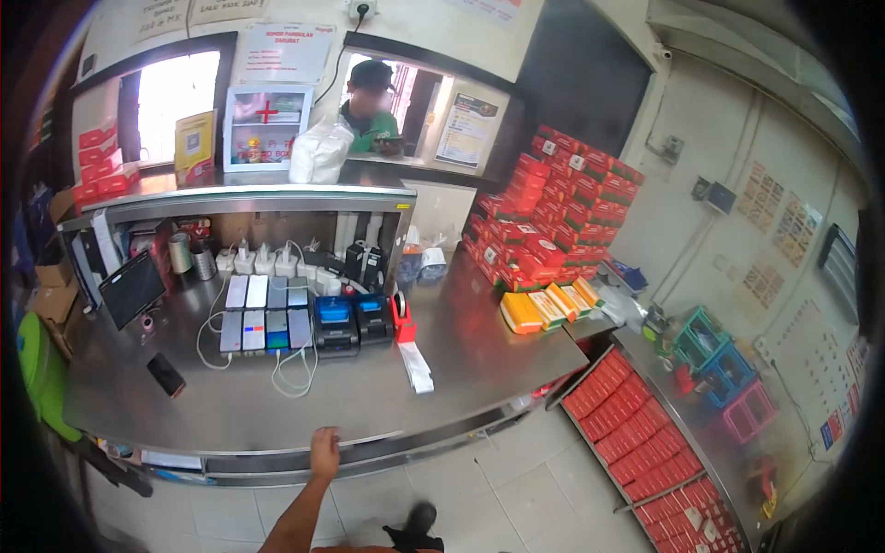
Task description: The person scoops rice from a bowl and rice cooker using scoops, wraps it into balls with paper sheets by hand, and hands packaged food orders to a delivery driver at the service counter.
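My left hand (325, 453) is at the front edge of the stainless steel counter (249, 411), its fingers curled; whether it holds anything cannot be told. My right hand is out of view. Farther back on the counter, several smartphones (266, 314) lie in two rows with white charging cables. Two black label or receipt printers (335, 328) stand beside them, and to their right is a red tape dispenser (403, 319) with a white paper strip (417, 368). A single dark phone (166, 375) lies at the left, in front of a black tablet or monitor (133, 289).
Red cartons (581, 200) are stacked at the counter's back right, with yellow boxes (522, 312) before them. A shelf of red boxes (632, 428) stands at the right. A person (373, 104) in a cap is behind the window, near a white plastic bag (321, 151). A green chair (41, 377) stands left.
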`<state>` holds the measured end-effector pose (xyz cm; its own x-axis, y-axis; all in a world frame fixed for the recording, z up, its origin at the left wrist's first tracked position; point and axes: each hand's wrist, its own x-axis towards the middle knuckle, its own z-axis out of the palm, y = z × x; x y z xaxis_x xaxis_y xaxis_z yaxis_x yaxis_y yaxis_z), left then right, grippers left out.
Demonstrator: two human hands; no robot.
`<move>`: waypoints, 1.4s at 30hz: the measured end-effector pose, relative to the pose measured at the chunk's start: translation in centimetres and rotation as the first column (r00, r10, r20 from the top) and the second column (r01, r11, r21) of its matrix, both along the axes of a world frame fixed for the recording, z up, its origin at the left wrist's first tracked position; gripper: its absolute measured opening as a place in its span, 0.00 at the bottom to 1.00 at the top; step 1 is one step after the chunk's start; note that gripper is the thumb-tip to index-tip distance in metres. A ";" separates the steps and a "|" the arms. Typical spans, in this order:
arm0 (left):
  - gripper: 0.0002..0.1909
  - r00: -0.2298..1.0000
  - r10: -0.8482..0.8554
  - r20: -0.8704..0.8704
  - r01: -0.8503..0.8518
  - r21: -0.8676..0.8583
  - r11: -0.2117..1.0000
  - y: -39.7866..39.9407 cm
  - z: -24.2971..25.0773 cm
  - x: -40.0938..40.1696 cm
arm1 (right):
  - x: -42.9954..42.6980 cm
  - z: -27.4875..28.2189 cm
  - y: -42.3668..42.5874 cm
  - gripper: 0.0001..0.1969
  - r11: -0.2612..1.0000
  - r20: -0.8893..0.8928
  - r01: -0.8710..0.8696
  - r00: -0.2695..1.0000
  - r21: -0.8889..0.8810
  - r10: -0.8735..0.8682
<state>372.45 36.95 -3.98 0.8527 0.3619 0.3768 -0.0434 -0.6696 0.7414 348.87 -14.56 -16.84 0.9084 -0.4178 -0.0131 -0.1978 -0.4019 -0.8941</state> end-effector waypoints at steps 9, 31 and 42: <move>0.11 0.885 0.443 -0.142 -0.410 0.213 0.887 -0.8 1.1 20.1 | 52.7 16.4 15.6 0.18 0.745 0.268 -0.104 0.893 -0.659 0.362; 0.14 0.843 0.446 -0.301 -0.347 0.330 0.878 -1.8 2.7 23.0 | 107.7 13.5 30.2 0.17 0.641 -0.110 -0.116 0.993 -0.759 0.049; 0.16 0.838 0.428 -0.338 -0.320 0.331 0.888 -1.5 2.1 22.6 | 107.8 12.4 29.4 0.16 0.617 0.004 -0.027 0.999 -0.786 0.049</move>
